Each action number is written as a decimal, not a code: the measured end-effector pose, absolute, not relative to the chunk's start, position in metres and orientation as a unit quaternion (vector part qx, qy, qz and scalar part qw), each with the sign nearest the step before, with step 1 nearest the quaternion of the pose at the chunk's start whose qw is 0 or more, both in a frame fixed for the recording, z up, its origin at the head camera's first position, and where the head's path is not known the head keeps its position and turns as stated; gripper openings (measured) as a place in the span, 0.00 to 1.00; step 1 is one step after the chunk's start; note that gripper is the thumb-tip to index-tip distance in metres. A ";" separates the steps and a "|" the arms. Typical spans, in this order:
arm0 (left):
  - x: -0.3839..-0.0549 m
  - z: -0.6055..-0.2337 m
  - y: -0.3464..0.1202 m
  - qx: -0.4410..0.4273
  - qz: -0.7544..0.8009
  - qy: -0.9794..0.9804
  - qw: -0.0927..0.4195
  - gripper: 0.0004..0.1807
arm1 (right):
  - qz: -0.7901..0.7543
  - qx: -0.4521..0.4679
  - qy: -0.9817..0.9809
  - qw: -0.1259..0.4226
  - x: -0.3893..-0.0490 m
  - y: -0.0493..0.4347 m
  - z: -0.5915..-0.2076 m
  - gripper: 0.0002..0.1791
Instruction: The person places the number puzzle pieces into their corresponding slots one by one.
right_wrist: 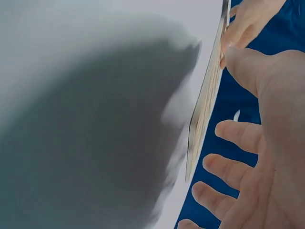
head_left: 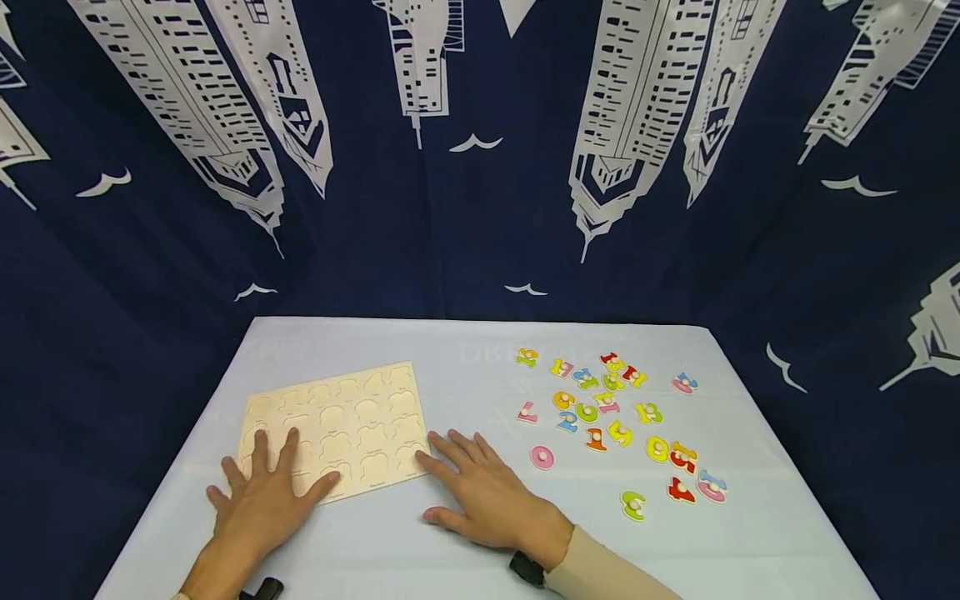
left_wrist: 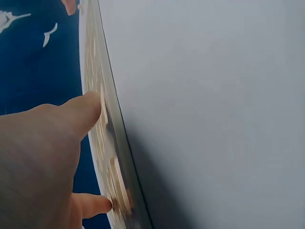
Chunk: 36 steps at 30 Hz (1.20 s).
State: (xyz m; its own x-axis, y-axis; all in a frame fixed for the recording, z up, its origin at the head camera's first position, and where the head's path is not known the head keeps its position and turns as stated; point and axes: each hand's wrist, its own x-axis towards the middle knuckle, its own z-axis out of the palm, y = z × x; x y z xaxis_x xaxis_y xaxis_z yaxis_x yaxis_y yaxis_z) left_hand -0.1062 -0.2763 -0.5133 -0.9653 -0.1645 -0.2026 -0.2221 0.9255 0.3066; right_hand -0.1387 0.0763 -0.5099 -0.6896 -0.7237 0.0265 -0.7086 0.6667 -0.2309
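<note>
A pale wooden puzzle board point(head_left: 351, 417) with rows of shaped recesses lies slightly turned on the left of the table. My left hand point(head_left: 262, 508) rests spread over its lower left part, and in the left wrist view the thumb point(left_wrist: 86, 112) meets the board's near edge point(left_wrist: 116, 105). At the board's lower right corner is my right hand point(head_left: 491, 508), its fingers extended and holding nothing. The index fingertip appears to touch that corner; the right wrist view shows the fingers apart beside the board's edge point(right_wrist: 202, 124).
Colourful number pieces with small knobs are scattered on the right half of the white table point(head_left: 480, 367), among them a pink 0 point(head_left: 533, 457), a red 4 point(head_left: 681, 492) and a green 3 point(head_left: 637, 507). Some overlap. Behind hangs a dark blue cloth point(head_left: 442, 225) with white buildings.
</note>
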 end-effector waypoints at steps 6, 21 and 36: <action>-0.103 -0.510 -0.283 -0.083 0.154 0.982 0.070 0.67 | -0.105 -0.413 0.904 0.040 -0.139 0.057 -0.511 0.40; -0.101 -0.516 -0.254 -0.033 0.147 0.989 0.009 0.61 | -0.107 -0.391 0.914 0.021 -0.139 0.078 -0.507 0.28; -0.121 -0.521 -0.213 0.027 0.145 0.989 -0.011 0.57 | -0.162 -0.348 0.921 -0.063 -0.139 0.129 -0.511 0.12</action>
State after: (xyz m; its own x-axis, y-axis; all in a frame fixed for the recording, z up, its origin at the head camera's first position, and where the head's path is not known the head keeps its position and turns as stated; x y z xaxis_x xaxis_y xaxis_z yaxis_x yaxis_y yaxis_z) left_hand -0.1207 -0.2130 -0.5209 -0.9983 0.0496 0.0304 0.0562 0.9566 0.2859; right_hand -0.1392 0.1288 -0.5111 -0.7506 -0.6201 0.2280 -0.6607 0.7059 -0.2554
